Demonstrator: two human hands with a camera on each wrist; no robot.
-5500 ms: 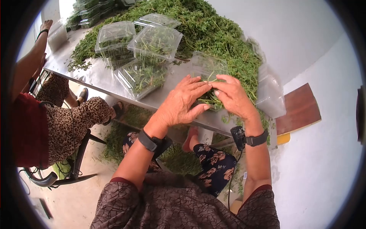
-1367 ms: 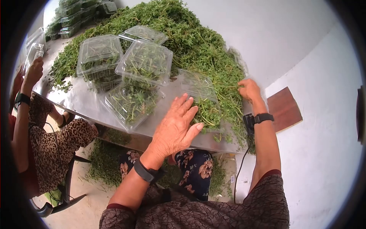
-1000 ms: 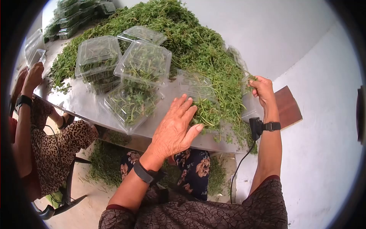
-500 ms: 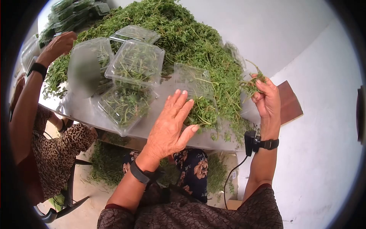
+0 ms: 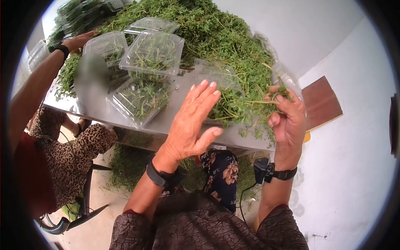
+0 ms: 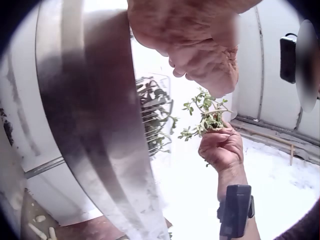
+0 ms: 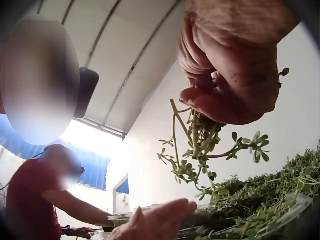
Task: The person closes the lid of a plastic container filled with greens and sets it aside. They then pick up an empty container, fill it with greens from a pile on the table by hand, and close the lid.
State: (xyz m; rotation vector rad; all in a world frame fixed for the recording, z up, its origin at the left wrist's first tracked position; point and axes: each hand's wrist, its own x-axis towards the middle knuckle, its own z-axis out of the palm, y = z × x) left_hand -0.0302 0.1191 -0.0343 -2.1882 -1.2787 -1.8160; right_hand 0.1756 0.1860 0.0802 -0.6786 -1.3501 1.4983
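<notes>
In the head view the right hand (image 5: 290, 119) pinches a small bunch of green stems (image 5: 266, 106) above the table's right side. The right wrist view shows that bunch (image 7: 196, 145) hanging from the curled fingers of the right hand (image 7: 235, 75). With fingers straight and nothing held, the left hand (image 5: 187, 121) hovers left of an open clear container (image 5: 216, 75), whose front part is filled with greens (image 5: 227, 104). In the left wrist view the left hand (image 6: 195, 45) is above the right hand (image 6: 223, 147) and its stems (image 6: 207, 117).
Filled clear boxes (image 5: 152, 52) are stacked left of the open container. A large heap of greens (image 5: 208, 29) lies behind, with more boxes (image 5: 75, 16) at the back left. Another person's arm (image 5: 37, 87) reaches over the table (image 5: 85, 112). A brown board (image 5: 321, 102) stands at right.
The right hand has lifted a bunch from the heap's right edge and brought it nearer the open container. The left hand has risen slightly from beside the greens. The other person's arm has reached across.
</notes>
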